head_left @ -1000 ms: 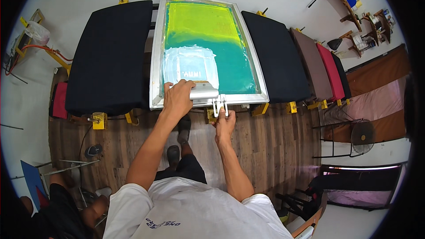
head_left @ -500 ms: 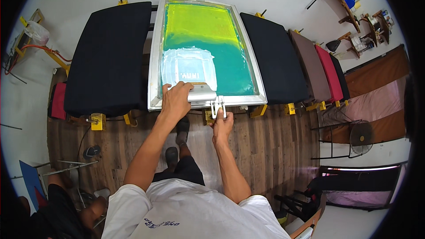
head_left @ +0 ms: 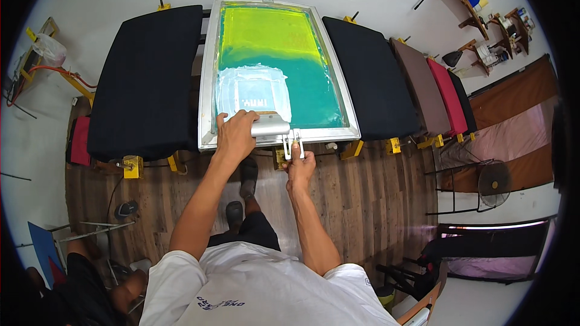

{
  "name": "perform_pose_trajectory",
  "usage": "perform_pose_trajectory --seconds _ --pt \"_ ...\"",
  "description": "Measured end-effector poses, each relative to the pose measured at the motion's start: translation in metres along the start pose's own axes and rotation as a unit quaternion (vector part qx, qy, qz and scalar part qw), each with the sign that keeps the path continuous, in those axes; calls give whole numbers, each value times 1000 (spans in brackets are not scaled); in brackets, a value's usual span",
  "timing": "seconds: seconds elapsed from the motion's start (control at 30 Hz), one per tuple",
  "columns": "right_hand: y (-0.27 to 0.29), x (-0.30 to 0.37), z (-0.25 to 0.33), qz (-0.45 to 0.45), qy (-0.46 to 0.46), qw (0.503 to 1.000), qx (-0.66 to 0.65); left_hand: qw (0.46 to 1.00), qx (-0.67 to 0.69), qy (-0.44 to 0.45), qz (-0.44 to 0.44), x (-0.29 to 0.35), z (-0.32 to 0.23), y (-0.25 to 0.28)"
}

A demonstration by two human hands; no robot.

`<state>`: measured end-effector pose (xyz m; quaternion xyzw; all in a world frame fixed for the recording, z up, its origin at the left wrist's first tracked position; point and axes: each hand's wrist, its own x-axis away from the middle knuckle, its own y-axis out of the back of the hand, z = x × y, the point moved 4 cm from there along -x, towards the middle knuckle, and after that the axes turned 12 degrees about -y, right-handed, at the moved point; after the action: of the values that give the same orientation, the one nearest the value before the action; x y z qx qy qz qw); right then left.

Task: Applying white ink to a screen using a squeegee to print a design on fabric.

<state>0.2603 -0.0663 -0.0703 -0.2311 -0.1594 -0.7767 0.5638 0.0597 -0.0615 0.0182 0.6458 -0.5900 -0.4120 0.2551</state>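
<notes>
A silver-framed printing screen point(head_left: 208, 108) lies over a board in front of me. Its mesh is yellow-green at the far end and teal nearer, with a patch of white ink point(head_left: 254, 81) at the near left. My left hand point(head_left: 237, 136) is closed on a silver-handled squeegee point(head_left: 272, 125) at the near end of that patch, fingers over its left part. Under the near rim, my right hand point(head_left: 299, 170) grips a white metal bracket point(head_left: 288, 147) fixed at the screen's edge. Its thumb lies on the bracket; the other fingers are partly hidden.
Black-covered printing boards point(head_left: 148, 84) flank the screen, with brown point(head_left: 421, 87) and red ones point(head_left: 447, 96) farther right. Yellow brackets point(head_left: 133, 167) jut out below them. Another person's leg point(head_left: 124, 293) shows at lower left by a metal stand. A fan point(head_left: 494, 185) stands at right.
The view has shifted slightly. My right thumb has moved up along the white bracket. My left hand stays on the squeegee at the near end of the screen.
</notes>
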Motion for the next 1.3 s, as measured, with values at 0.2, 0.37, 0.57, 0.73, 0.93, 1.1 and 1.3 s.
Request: perform_pose_trajectory --seconds 0.2,0.37,0.57,0.73,0.93,1.1,1.3 --pt "2 -3 1 -5 14 1000 4 1000 -9 1 7 -2 -4 2" --pt "2 -4 1 1 10 1000 2 1000 -14 3 4 -1 -1 0" --pt "3 -2 3 5 -1 1000 -3 1000 -13 2 0 -2 -2 0" --pt "5 2 7 32 9 999 -9 1000 -3 2 -10 -1 -2 4" --pt "10 -1 6 12 -5 1000 8 1000 -2 8 19 -4 -7 4" --pt "10 -4 4 29 -6 999 29 1000 -4 -5 15 -5 -3 7" --pt "19 -1 6 84 -61 991 80 999 11 -1 41 -12 4 -4"
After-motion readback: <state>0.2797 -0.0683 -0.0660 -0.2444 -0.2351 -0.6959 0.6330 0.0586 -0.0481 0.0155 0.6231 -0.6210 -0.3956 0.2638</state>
